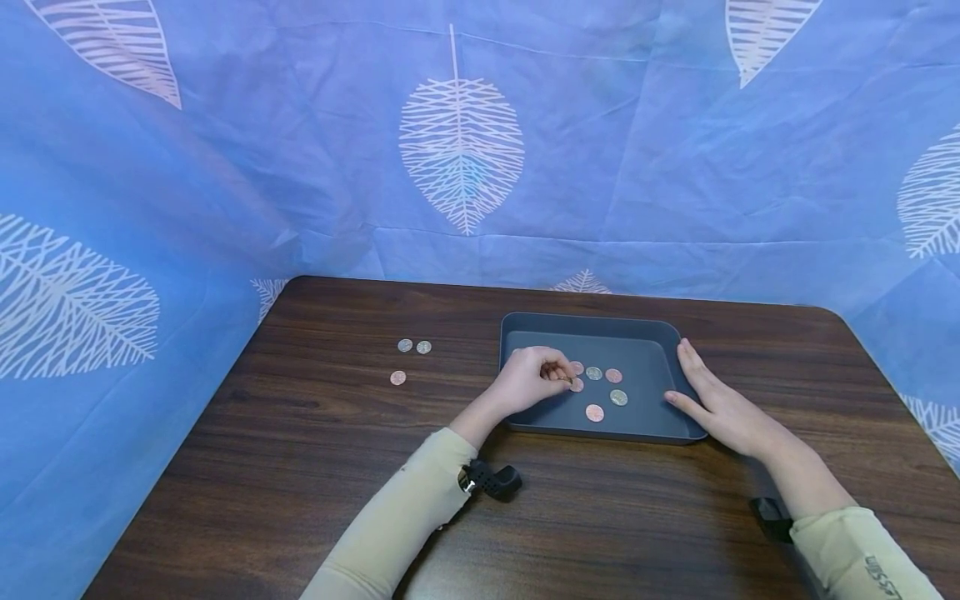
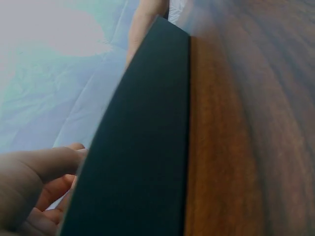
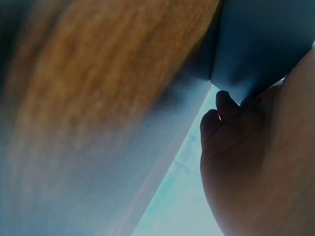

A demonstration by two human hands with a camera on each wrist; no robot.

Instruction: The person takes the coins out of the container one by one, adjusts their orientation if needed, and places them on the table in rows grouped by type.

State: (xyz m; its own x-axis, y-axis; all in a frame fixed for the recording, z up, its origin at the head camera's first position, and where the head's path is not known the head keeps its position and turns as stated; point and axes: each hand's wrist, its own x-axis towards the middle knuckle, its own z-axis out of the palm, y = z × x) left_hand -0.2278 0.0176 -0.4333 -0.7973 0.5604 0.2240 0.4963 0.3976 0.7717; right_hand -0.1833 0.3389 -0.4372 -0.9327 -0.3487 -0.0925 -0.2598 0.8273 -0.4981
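My left hand [image 1: 534, 379] is over the left half of a dark grey tray [image 1: 600, 327], its thumb and fingers pinched together around what looks like a thin copper coin, mostly hidden. Close to the fingertips lie copper coins [image 1: 577, 385] and a silver coin [image 1: 594, 373] on the tray floor. Farther right are another copper coin [image 1: 613, 376] and a silver one [image 1: 618, 397]; a copper coin [image 1: 595, 413] lies nearer the front wall. With fingers extended, my right hand [image 1: 723, 412] rests against the tray's right side. The left wrist view shows the tray's outer wall [image 2: 133, 132] beside the hand.
Left of the tray, two silver coins [image 1: 423, 347] and a copper coin [image 1: 397, 377] lie on the dark wooden table [image 1: 300, 467]. A blue cloth [image 1: 337, 150] with white leaf prints hangs behind the table's back edge and along its sides.
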